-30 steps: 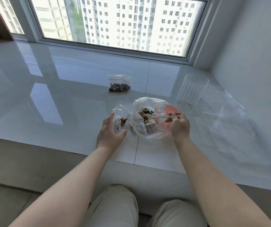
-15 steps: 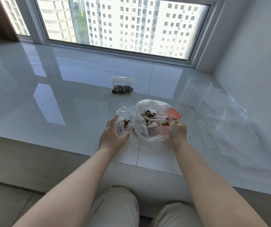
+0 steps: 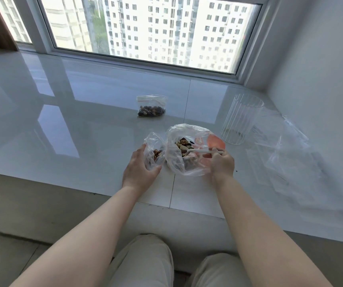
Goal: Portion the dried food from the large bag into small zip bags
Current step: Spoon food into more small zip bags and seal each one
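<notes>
The large clear bag (image 3: 187, 162) of mixed dried food stands open on the white sill, with an orange patch on its right side. My right hand (image 3: 221, 162) grips a white plastic spoon (image 3: 201, 151) whose bowl lies in the food inside that bag. Just left of it, my left hand (image 3: 140, 168) holds a small zip bag (image 3: 153, 146) open; some dried food lies in its bottom. A second small zip bag (image 3: 151, 105), filled and with its red zip strip on top, lies farther back on the sill.
A clear ribbed glass (image 3: 242, 119) stands right of the large bag. Several empty clear zip bags (image 3: 286, 154) lie spread over the right of the sill, near the wall. The window runs along the back. The sill's front edge (image 3: 83, 189) is just before my knees.
The spoon's bowl has dipped into the food in the large bag. My left hand keeps the small bag open in the same spot. The view has shifted slightly.
</notes>
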